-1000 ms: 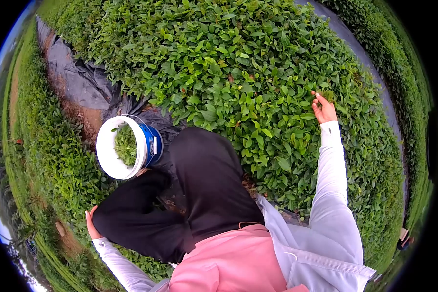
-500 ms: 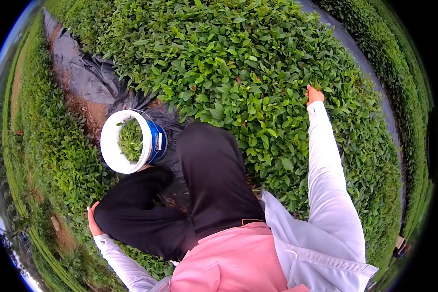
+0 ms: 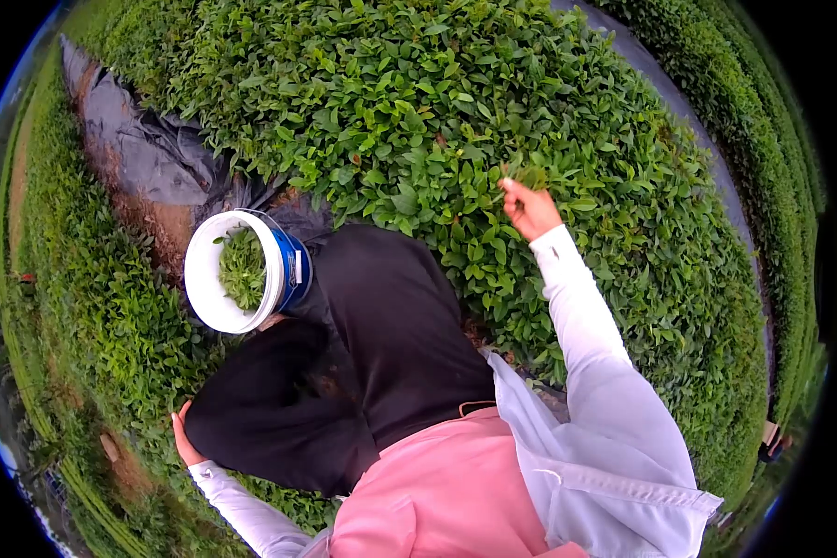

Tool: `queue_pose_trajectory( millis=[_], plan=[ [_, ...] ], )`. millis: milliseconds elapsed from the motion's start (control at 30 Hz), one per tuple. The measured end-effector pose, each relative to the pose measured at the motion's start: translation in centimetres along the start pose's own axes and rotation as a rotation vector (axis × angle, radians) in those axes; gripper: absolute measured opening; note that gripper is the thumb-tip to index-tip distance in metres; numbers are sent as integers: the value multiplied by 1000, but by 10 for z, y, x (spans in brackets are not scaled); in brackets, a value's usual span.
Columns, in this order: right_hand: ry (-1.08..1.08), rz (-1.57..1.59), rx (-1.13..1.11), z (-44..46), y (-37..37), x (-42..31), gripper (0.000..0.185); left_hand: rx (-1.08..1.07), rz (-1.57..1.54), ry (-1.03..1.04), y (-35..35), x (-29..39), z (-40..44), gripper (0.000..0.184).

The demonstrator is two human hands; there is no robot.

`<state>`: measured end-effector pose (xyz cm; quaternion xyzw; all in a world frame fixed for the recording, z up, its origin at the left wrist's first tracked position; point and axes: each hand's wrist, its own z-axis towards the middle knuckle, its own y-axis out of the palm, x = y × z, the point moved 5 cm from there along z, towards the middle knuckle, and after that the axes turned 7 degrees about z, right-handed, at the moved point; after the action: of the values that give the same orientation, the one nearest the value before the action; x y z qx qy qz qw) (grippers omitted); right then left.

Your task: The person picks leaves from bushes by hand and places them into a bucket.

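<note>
My right hand (image 3: pixel 530 210) is closed on a small bunch of green leaves (image 3: pixel 532 177), just above the leafy bush row (image 3: pixel 409 121). My left hand (image 3: pixel 187 435) rests against the outer side of my bent knee, with its fingers partly hidden behind the black trousers. Beyond that knee a white and blue bucket (image 3: pixel 208 296) stands tilted toward the left, with picked green leaves (image 3: pixel 243 270) inside.
Dark plastic sheeting (image 3: pixel 158 153) and bare reddish soil (image 3: pixel 167 226) lie between the bush rows. Another row of bushes (image 3: pixel 112 325) runs along the left. More rows curve away at the right, where a partly visible person (image 3: pixel 777 448) is near the edge.
My right hand has moved left and toward my body across the bush, and the leaves in it show more clearly than half a second ago. My left hand stays at the knee.
</note>
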<state>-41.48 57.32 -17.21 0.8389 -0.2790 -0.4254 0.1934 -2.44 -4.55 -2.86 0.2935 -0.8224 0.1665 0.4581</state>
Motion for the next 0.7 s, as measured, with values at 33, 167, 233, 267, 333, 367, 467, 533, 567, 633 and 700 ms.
queue_pose_trajectory(
  millis=[33, 167, 233, 267, 333, 367, 467, 533, 567, 633, 700],
  plan=[
    [81, 5, -33, -23, 3, 22, 16, 12, 0, -4, 0, -1, 0, 52],
    [258, 75, 20, -83, -40, 78, 15, -7, -33, -8, 1, -2, -1, 51],
    [196, 104, 96, -107, -61, 71, 9, -31, -24, 7, -3, -3, 1, 51],
    [163, 126, 125, -116, -75, 63, 9, -44, -19, 14, -6, -5, 1, 51],
    [81, 154, 199, -132, -98, 34, 11, -55, -24, 23, -11, -8, 0, 52],
    [-30, 186, 254, -133, -121, 17, 11, -60, -27, 28, -13, -10, -1, 52],
    [-391, 133, 538, -125, -204, -40, 11, -87, -54, 17, -22, -14, -4, 54],
    [-608, 123, 639, -112, -250, -68, 14, -81, -70, 16, -35, -22, -1, 53],
    [-625, 98, 668, -100, -271, -77, 16, -74, -77, 16, -42, -26, -1, 53],
    [-624, 52, 698, -84, -279, -87, 18, -82, -96, 9, -48, -30, -6, 54],
    [-598, -54, 712, -68, -272, -93, 18, -95, -102, -2, -57, -35, -7, 55]
  ],
)
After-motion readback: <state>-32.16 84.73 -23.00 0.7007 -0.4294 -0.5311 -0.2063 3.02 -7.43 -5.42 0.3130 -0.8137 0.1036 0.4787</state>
